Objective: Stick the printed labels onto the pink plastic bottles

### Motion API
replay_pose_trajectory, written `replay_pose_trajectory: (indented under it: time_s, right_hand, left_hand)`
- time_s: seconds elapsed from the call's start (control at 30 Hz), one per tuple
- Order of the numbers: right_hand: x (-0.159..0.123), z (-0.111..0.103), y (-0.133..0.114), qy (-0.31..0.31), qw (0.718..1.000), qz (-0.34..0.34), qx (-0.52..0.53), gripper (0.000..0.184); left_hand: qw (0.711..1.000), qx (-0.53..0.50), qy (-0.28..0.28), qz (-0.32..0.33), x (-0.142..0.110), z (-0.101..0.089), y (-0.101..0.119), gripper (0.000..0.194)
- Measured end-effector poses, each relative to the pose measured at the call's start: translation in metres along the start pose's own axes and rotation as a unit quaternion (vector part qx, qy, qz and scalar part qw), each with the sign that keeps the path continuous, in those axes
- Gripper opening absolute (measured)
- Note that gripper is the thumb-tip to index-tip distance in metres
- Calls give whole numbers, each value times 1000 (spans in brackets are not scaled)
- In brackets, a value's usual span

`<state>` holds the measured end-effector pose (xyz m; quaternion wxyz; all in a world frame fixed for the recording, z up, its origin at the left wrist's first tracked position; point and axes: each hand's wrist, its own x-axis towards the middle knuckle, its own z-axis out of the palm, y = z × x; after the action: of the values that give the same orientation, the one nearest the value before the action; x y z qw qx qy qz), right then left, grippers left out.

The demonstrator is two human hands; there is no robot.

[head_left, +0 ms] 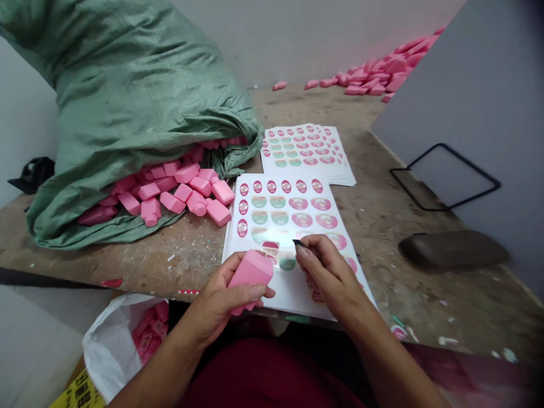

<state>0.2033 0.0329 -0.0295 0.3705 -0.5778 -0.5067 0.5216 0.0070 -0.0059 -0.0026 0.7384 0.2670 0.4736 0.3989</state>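
Observation:
My left hand [225, 297] is wrapped round a pink plastic bottle [251, 271], held on its side just over the near table edge. My right hand [325, 275] pinches a sticker [285, 258] that is lifted off the sticker sheet [283, 212] lying in front of me. A small dark tip [297, 242] shows at my right fingertips; I cannot tell what it is. The sheet carries rows of pink and green oval labels.
A green woven sack [123, 96] at the left spills several pink bottles [187, 190] onto the worn table [382, 209]. More sticker sheets [304, 150] lie behind. A white bag [113, 345] with pink bottles hangs below left. A dark flat object [453, 249] lies right. Pink bottles [378, 73] heap far back.

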Motion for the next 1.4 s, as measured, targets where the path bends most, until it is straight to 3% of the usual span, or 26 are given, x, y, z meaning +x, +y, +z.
replay_pose_trajectory:
  time_s: [0.13,0.23,0.37,0.43,0.6,0.73,1.03,1.4]
  right_hand:
    - [1,5,-4,-31,998,35,49,43]
    - [3,8,-7,-29,998,47,42,37]
    - [3,4,-11,62,995,-11,81,33]
    - [0,2,-16,87,989,-3,121,36]
    - [-14,13,-25,0,984,81,159,38]
    - [-18,26,-23,-44,982,88,161,40]
    - [-12,34,-19,-23,985,70,159,34]
    - [-10,37,-17,-16,989,53,135,34]
  left_hand:
    - [1000,15,6,6,-4,5,2,54]
    - [1000,18,-14,6,-4,5,-1,54]
    - [1000,21,20,11,3,4,-3,55]
    - [999,-9,49,19,9,5,-3,53]
    - [988,-145,22,39,20,12,-5,45]
    - [984,-170,26,37,21,16,-9,37]
    - [985,-161,29,55,21,18,-17,29]
    - [985,-149,31,85,21,17,-20,36]
